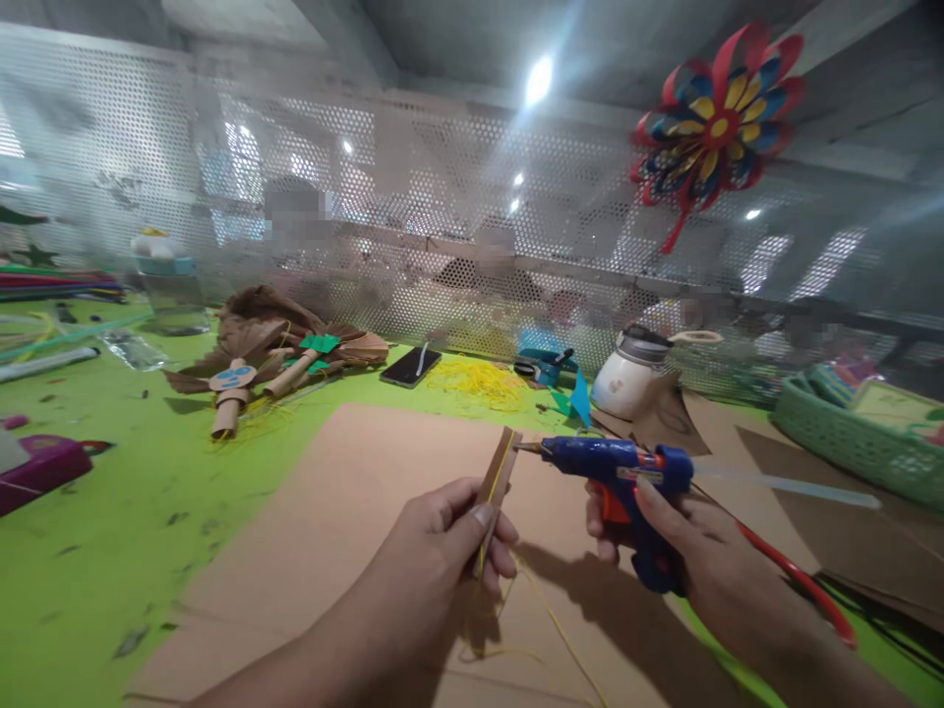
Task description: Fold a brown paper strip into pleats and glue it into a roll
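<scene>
Near the middle of the view, my left hand (pixel 449 536) pinches a narrow brown cardboard strip (pixel 500 470), tilted upward. A yellow string (pixel 555 619) runs along the strip and trails down below the hand onto the brown paper. My right hand (pixel 685 541) is wrapped around a blue hot glue gun (pixel 623 460) with a red-orange trigger. Its metal nozzle points left, at the upper end of the strip; whether it touches cannot be made out. A clear glue stick (pixel 803 487) sticks out of the gun's back.
Large brown paper (pixel 295 551) covers part of the green table (pixel 74 580). Behind lie paper dolls (pixel 234 379), a phone (pixel 410 366), yellow shreds (pixel 479 383) and a white jar (pixel 628 379). A green basket (pixel 848 438) stands right; a purple tool (pixel 48 472) lies left.
</scene>
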A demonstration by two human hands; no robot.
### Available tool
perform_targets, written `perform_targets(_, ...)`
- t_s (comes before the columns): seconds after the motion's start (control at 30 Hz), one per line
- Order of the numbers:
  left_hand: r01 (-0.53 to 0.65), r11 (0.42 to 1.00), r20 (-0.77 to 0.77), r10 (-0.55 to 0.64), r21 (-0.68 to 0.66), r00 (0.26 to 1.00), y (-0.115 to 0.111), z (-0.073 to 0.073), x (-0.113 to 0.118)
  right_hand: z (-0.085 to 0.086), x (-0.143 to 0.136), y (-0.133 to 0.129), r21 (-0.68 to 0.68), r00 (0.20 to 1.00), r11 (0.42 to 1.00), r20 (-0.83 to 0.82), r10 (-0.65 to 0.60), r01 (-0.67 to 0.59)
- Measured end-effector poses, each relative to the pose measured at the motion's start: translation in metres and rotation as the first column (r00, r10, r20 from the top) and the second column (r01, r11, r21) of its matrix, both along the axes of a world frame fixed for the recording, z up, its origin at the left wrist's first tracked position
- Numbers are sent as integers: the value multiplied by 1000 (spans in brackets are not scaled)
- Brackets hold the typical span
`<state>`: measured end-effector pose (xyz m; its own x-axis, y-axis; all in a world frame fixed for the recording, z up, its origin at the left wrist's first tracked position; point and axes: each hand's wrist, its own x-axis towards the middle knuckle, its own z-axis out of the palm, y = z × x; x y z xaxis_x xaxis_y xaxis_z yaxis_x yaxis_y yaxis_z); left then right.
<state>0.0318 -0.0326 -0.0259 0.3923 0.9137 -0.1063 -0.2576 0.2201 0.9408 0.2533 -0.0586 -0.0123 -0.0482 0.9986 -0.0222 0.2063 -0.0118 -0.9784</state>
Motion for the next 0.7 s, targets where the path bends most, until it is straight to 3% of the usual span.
perform_targets(0.27,88,996,-56,-87,7,995,8,-2,-4,2,-1,-1,69,1000,998,-5,3,-3)
perform_targets(0.7,85,996,-63,-85,-4,994,9,-1,-3,6,-8,-4,81,999,996,8,-44,43)
